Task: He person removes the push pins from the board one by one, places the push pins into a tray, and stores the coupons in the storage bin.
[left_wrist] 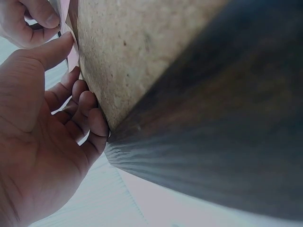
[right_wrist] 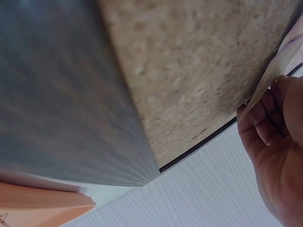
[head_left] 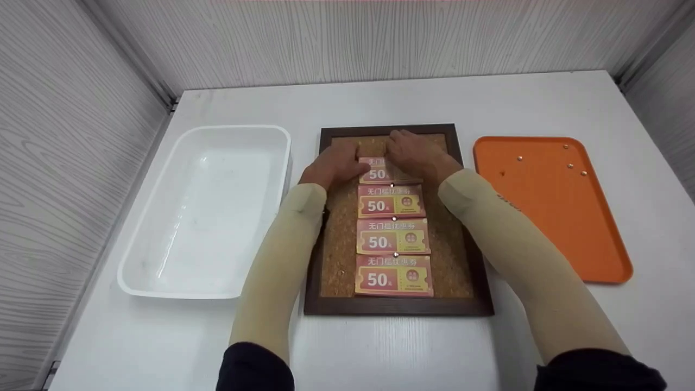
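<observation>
White table (head_left: 391,353): bears everything, the work laid near its middle.
Cork board (head_left: 448,255): flat, dark-framed; nothing seems to clamp it, so a push could slide it and skew the row.
White tub (head_left: 286,163): at the board's nine o'clock, well within reach.
Orange tray (head_left: 575,233): at three o'clock, loose pins (head_left: 570,166) towards its one o'clock corner.
Right sleeve (head_left: 526,255): crosses the tray's eight o'clock side, blocking that part.
Left hand (head_left: 336,163): thumb against the nine o'clock edge of the top coupon (head_left: 374,175), fingers bent by the cork; whether it pinches, I cannot tell.
Right hand (head_left: 417,152): pinches the same coupon, hiding its three o'clock half.
Top coupon: nearest the board's twelve o'clock side, a corner lifted; uneven pull could crease or tilt it.
Lower coupons (head_left: 377,241): three, running towards six o'clock.
Silver pin (head_left: 394,219): one at each lower coupon's twelve o'clock edge; a shallow one might pop out if tugged.
</observation>
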Action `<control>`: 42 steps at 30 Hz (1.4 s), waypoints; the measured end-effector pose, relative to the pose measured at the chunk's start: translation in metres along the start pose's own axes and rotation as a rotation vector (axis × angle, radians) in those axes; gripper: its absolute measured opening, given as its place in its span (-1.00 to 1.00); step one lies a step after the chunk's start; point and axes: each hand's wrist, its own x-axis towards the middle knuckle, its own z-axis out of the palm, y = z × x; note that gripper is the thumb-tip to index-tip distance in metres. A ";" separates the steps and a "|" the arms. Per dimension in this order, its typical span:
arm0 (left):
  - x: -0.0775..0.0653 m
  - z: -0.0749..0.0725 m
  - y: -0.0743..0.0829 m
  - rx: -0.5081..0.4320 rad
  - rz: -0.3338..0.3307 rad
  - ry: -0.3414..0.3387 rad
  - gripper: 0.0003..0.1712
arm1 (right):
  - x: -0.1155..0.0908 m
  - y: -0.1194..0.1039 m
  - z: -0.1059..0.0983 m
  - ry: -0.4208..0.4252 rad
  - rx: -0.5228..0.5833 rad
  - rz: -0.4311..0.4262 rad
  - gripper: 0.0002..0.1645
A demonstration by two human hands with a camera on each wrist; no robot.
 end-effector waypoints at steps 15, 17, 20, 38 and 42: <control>-0.002 -0.001 -0.002 -0.030 -0.019 -0.027 -0.54 | 0.004 0.000 -0.001 0.013 0.153 0.039 -0.53; -0.002 -0.002 -0.001 -0.039 -0.024 -0.032 -0.54 | 0.004 0.000 -0.001 0.010 0.161 0.045 -0.56; -0.001 -0.002 -0.002 -0.049 -0.032 -0.036 -0.54 | 0.004 0.000 -0.002 0.015 0.160 0.047 -0.58; 0.002 -0.003 -0.005 0.025 0.005 -0.020 -0.64 | 0.003 0.003 0.000 0.041 0.280 0.088 -0.63; 0.000 -0.004 -0.006 0.021 -0.001 -0.030 -0.65 | 0.002 0.004 -0.001 0.025 0.338 0.117 -0.63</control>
